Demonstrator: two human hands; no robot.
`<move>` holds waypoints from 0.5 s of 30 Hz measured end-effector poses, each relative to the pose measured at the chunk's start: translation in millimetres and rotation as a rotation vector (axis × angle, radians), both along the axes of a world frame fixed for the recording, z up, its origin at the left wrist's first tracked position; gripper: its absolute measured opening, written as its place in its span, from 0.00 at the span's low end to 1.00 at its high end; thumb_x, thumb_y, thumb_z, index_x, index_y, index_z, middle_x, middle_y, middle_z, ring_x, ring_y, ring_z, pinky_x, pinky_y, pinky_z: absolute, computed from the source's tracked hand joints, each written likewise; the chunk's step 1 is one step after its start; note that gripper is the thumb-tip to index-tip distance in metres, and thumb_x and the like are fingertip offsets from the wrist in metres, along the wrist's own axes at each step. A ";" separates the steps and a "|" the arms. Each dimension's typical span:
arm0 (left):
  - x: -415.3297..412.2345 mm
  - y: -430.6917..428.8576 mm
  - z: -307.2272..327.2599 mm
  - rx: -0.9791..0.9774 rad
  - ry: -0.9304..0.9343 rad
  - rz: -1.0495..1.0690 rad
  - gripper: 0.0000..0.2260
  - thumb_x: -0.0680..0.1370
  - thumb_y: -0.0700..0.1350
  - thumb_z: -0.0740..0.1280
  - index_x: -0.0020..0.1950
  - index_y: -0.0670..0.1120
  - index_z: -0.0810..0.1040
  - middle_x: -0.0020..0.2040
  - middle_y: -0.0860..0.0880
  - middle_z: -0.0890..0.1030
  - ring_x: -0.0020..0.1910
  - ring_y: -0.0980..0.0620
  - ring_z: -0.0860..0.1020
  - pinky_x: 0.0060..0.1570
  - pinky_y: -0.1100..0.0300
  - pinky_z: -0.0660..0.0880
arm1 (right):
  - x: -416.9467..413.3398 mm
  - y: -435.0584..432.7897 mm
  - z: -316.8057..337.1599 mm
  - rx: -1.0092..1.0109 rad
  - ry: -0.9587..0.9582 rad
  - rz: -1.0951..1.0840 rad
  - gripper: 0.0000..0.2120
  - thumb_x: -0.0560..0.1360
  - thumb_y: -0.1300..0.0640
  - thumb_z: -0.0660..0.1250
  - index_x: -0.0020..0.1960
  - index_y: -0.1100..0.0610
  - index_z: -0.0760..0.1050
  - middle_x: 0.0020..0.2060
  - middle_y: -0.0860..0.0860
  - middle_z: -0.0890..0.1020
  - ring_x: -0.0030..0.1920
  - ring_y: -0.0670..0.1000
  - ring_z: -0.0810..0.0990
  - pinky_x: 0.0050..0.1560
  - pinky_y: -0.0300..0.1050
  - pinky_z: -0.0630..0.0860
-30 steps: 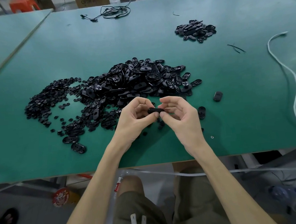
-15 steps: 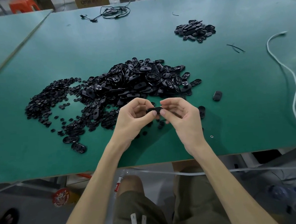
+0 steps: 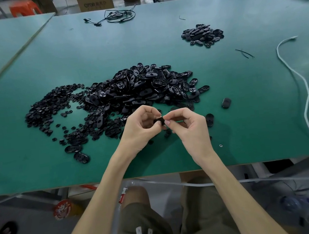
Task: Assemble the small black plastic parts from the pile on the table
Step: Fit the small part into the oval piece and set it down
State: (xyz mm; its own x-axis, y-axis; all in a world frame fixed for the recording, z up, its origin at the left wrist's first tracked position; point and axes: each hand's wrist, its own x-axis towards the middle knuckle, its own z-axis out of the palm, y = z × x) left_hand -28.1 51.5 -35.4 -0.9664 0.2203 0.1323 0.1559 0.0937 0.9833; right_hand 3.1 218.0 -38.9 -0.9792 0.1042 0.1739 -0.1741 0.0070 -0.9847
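Closer together now, left hand (image 3: 141, 130) and right hand (image 3: 191, 130) both pinch one small black plastic part (image 3: 159, 120), apparently pressing its halves together.

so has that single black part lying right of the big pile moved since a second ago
No. The single black part lies just where it did, between the big pile and the white cable.

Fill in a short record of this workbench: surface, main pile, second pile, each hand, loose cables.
Surface: green table
Main pile: black plastic parts, centre, just beyond the hands
Second pile: smaller heap, far right
Left hand: pinches one black part
Right hand: pinches the same part
Cables: white cable along the right; black cord at the far edge
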 end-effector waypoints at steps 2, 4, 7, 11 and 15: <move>0.1 0.0 -0.7 -0.024 0.023 0.003 0.09 0.77 0.28 0.70 0.52 0.41 0.80 0.43 0.51 0.85 0.41 0.55 0.85 0.44 0.66 0.78 | 0.1 -0.4 0.2 0.018 0.001 0.001 0.08 0.76 0.69 0.73 0.48 0.57 0.84 0.44 0.51 0.87 0.45 0.52 0.87 0.51 0.45 0.82; 0.0 -0.1 -0.9 -0.037 0.040 0.008 0.10 0.77 0.28 0.69 0.51 0.41 0.80 0.43 0.51 0.85 0.41 0.54 0.85 0.44 0.65 0.79 | 0.3 -0.6 1.2 0.028 0.003 -0.001 0.08 0.76 0.69 0.74 0.47 0.57 0.85 0.45 0.53 0.87 0.45 0.51 0.87 0.51 0.43 0.82; -0.3 0.3 -0.8 -0.050 0.058 0.018 0.10 0.77 0.28 0.70 0.51 0.42 0.81 0.43 0.51 0.85 0.42 0.54 0.85 0.45 0.65 0.79 | 0.3 -0.9 3.0 0.048 0.015 -0.001 0.09 0.76 0.70 0.73 0.47 0.57 0.85 0.46 0.55 0.86 0.45 0.49 0.86 0.49 0.39 0.81; -0.4 0.1 -1.6 -0.040 0.059 0.010 0.10 0.77 0.29 0.71 0.52 0.43 0.82 0.45 0.52 0.86 0.44 0.53 0.86 0.47 0.64 0.80 | -0.6 -0.5 2.9 0.030 0.018 -0.028 0.10 0.77 0.70 0.72 0.46 0.57 0.84 0.47 0.57 0.84 0.45 0.54 0.87 0.49 0.42 0.82; -0.3 -0.7 -1.6 -0.006 0.057 0.008 0.09 0.77 0.31 0.73 0.54 0.41 0.83 0.48 0.47 0.87 0.47 0.50 0.86 0.52 0.59 0.81 | -0.9 0.6 2.9 0.009 -0.003 -0.047 0.09 0.77 0.69 0.72 0.46 0.57 0.85 0.48 0.56 0.84 0.44 0.53 0.87 0.46 0.37 0.79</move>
State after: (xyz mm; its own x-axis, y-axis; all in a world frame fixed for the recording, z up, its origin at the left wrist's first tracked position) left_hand -28.4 50.9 -37.0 -0.9591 0.2132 0.1860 0.2110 0.1012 0.9722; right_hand 2.2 218.6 -36.0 -0.9739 0.1484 0.1719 -0.1702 0.0239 -0.9851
